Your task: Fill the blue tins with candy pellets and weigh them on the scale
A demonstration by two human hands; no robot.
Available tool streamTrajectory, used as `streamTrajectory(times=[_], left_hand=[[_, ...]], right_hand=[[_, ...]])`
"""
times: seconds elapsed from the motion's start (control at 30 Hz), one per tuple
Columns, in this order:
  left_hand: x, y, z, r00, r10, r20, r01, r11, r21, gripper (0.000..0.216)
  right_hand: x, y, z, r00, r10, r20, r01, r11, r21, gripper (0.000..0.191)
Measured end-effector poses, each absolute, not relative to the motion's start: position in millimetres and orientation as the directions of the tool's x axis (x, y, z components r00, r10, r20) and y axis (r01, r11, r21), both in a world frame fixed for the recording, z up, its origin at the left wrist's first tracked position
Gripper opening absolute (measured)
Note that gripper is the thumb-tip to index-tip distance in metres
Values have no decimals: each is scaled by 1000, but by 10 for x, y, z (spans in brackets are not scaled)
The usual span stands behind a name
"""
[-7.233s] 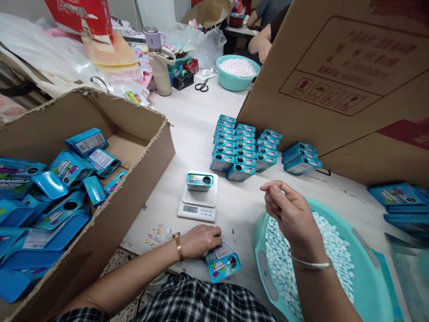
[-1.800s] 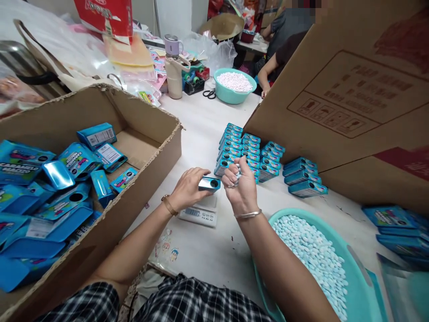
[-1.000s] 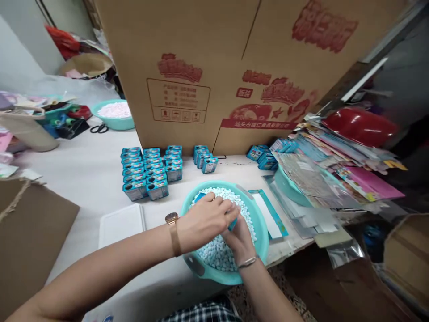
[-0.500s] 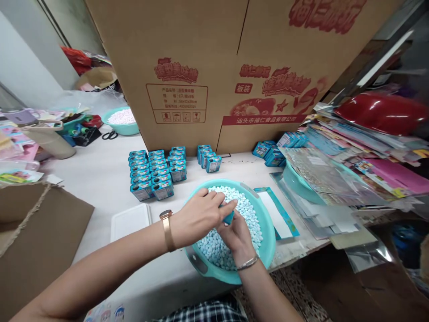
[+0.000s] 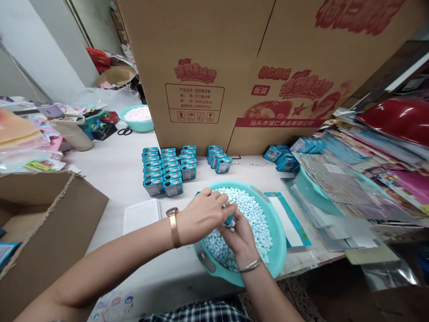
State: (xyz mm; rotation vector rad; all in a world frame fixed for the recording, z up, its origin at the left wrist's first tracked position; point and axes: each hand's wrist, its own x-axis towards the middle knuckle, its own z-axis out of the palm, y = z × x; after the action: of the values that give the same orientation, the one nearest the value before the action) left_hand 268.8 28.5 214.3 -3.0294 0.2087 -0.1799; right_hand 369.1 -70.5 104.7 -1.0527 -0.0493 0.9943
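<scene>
My left hand, with a watch at its wrist, reaches over a small blue box, fingers curled on it. From below and the right, my right hand closes around the same box. A few pale candies show at its palm, just under the box. Both hands are above a turquoise basin holding many pale blue candies. My fingers cover most of the box, so its opening is hidden.
Blue boxes stand in rows behind the basin, with more at the right. A large carton blocks the back. There is a white lid, an open carton at left, and stacked printed sheets at right.
The view has swung a little left, so everything appears shifted right. Candies now show in my right palm under the box. Both hands keep nearly the same pose.
</scene>
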Motion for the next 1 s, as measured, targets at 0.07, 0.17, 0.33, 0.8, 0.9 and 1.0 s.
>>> streamTrajectory(times=[0.07,0.17,0.33,0.8,0.9,1.0], left_hand=[[2677,346,2140,987,-118,107,-111,-991,-73,35],[2573,488,2118,989,-59,139,-68,-996,64,42],[2014,811,1777,884,304,354,55,-822,567,31],[485,1243,484,246,952,180,129,-216,968,42],[445,1240,397,237,960,150,116,-182,976,47],[368,1196,409,246,961,128,104,-157,982,70]], right_hand=[[3678,-707,1063,538,685,-491,-788,201,-582,8],[3665,-728,1120,433,643,-632,-901,311,-302,3],[3728,-798,1212,298,698,-651,-949,288,-125,12],[4218,-1118,1085,343,514,-786,-924,334,-184,29],[4215,-1154,1063,346,494,-798,-932,279,-232,31],[4269,-1243,1003,309,659,-686,-951,211,-226,30]])
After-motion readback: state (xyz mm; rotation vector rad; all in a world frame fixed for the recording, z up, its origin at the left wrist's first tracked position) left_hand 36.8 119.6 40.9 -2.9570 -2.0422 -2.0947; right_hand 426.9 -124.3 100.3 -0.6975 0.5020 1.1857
